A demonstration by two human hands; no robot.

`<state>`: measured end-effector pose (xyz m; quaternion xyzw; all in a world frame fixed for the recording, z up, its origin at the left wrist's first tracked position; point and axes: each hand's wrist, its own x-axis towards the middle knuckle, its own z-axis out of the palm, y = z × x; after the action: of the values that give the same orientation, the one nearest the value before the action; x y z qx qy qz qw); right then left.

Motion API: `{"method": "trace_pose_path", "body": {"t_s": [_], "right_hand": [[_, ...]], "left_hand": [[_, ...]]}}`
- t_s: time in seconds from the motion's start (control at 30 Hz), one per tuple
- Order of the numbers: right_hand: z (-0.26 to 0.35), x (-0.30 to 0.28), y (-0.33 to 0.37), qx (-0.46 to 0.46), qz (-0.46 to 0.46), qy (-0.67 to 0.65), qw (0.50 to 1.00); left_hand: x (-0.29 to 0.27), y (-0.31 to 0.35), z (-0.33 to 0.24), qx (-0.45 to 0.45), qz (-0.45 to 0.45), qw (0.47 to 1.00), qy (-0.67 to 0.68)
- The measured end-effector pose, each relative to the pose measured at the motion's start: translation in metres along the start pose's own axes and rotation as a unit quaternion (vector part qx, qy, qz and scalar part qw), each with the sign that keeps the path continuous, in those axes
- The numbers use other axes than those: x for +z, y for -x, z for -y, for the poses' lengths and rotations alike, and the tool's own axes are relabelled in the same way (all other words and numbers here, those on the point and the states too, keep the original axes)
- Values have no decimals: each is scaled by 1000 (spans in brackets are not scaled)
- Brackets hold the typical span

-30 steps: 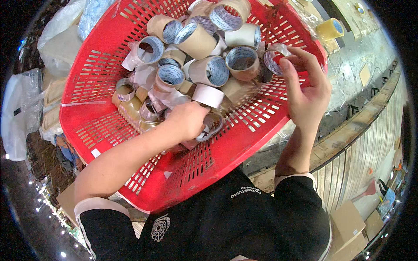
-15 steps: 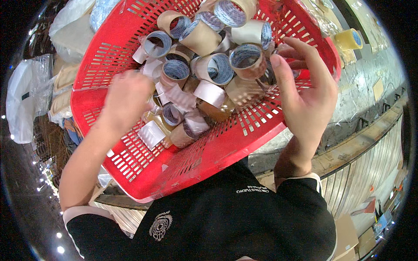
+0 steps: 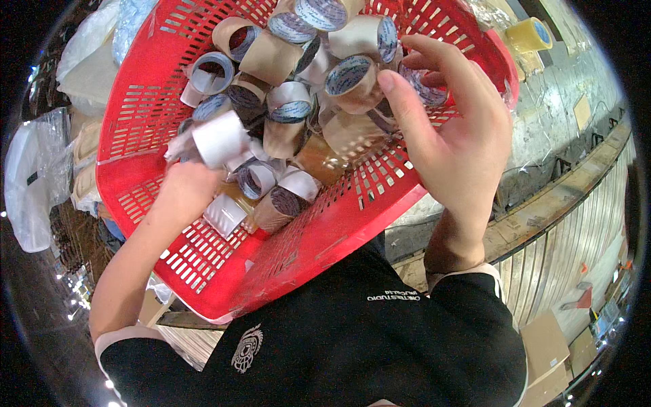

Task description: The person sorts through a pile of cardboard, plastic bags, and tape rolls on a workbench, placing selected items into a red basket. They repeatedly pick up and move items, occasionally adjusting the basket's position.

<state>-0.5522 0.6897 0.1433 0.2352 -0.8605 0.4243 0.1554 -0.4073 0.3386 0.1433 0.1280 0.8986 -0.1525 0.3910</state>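
A red slotted plastic basket (image 3: 319,254) holds a heap of short tape-roll cores, brown, white and clear, many with blue-printed insides. My left hand (image 3: 190,188) is curled low over the left side of the heap, its fingers hidden and smeared. Right above its knuckles a white roll (image 3: 221,139) stands out, blurred; whether the fingers grip it I cannot make out. Over the right side of the basket, my right hand (image 3: 451,115) has its thumb and fingers spread apart. Its thumb tip lies beside a brown roll (image 3: 354,87), and its fingers reach over another roll (image 3: 427,87).
Beyond the basket on the right, a yellow tape roll (image 3: 529,35) sits on a grey surface (image 3: 549,129). Clear plastic bags (image 3: 37,176) hang at the left. Cardboard boxes (image 3: 546,346) stand at lower right, near a long ledge (image 3: 536,227).
My left hand has moved down and left, and rolls beneath it have shifted, a white one now tilted up above it. Basket and right hand sit slightly further left in view.
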Motion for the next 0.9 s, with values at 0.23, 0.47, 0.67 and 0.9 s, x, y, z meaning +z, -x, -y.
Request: {"method": "trace_pose_path", "body": {"t_s": [0.23, 0.47, 0.67, 0.9], "right_hand": [[11, 3, -3, 40, 35, -5, 999], [11, 5, -4, 57, 25, -8, 998], [12, 3, 2, 55, 19, 2, 998], [21, -2, -6, 47, 29, 15, 998]], "left_hand": [[-13, -36, -65, 0, -72, 959, 275], [22, -126, -130, -51, -47, 923, 378], [6, -95, -94, -46, -133, 822, 551], [-59, 30, -13, 8, -231, 633, 739]]}}
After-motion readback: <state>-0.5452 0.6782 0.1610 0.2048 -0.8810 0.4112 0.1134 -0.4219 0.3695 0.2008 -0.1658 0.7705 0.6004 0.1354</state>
